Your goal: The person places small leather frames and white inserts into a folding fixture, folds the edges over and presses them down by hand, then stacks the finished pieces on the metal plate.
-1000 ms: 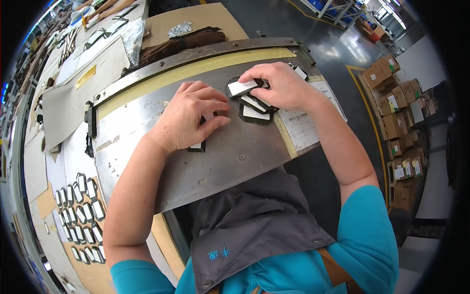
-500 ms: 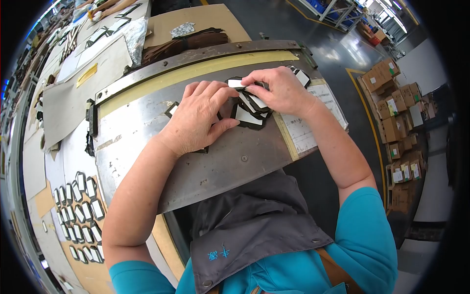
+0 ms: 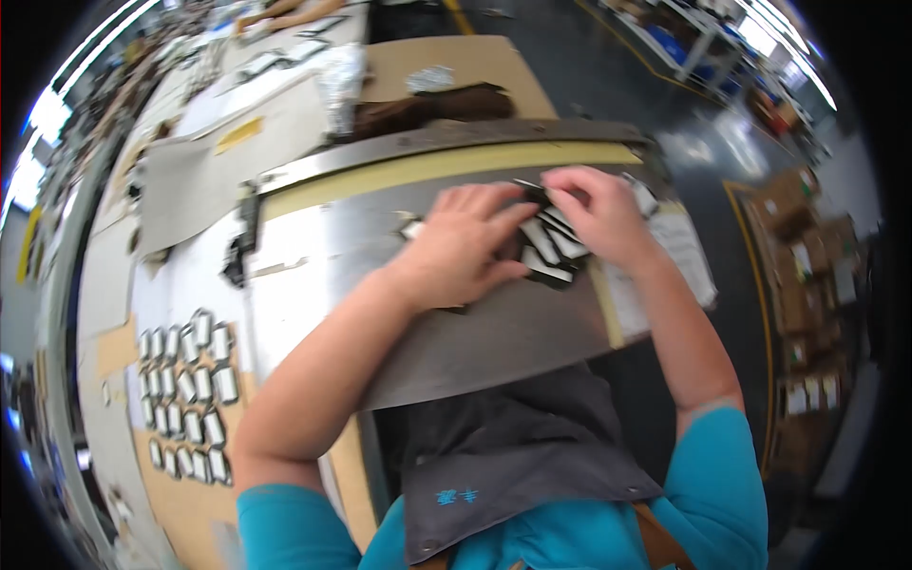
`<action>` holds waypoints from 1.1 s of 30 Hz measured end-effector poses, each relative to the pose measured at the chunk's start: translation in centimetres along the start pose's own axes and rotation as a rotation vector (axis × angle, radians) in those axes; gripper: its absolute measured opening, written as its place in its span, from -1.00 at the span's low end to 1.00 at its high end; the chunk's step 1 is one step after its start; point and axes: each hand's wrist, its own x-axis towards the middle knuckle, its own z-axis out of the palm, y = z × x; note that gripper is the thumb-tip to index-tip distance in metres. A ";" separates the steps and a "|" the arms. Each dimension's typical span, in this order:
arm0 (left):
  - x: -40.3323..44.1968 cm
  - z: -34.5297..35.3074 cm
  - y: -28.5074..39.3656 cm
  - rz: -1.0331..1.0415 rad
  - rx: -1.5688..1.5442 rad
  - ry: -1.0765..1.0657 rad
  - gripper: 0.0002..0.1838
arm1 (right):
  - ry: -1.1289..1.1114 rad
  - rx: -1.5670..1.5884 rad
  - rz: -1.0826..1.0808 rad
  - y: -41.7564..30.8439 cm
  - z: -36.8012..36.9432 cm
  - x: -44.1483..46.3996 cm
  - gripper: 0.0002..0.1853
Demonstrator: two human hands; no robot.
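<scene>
Several small white pieces with black edges [image 3: 545, 270] lie in an overlapping cluster on the metal plate [image 3: 494, 347], between my hands. My right hand [image 3: 608, 218] is closed in a pinch at the top of the cluster, on a dark-edged white piece [image 3: 530, 186]; motion blurs its details. My left hand [image 3: 461, 242] arches over the plate, thumb and fingers apart, with the fingertips beside the same cluster. Part of another such piece [image 3: 411, 229] shows behind the left hand, which hides the rest of it.
Rows of similar white pieces [image 3: 190, 385] lie on a tan board at lower left. A metal bar [image 3: 446, 140] edges the plate's far side. A printed sheet [image 3: 665, 261] lies at its right end. Brown material [image 3: 432, 109] sits beyond. Cardboard boxes [image 3: 807, 285] stand at right.
The whole view has shifted, so the plate and hands appear farther right and lower. My right hand still pinches at the cluster's top, and my left hand stays beside it.
</scene>
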 end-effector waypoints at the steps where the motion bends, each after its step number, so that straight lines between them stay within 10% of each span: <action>1: -0.1 0.1 -0.1 -0.003 -0.017 -0.017 -0.30 | 0.016 -0.040 -0.046 -0.3 0.1 -0.1 -0.88; 21: 0.1 0.3 0.0 -0.020 0.038 -0.131 -0.38 | 0.059 -0.037 0.004 -2.0 0.5 -0.1 -0.88; 33: 0.1 0.6 0.0 0.001 0.046 -0.127 -0.39 | 0.035 1.032 0.502 0.2 -1.4 1.6 -0.76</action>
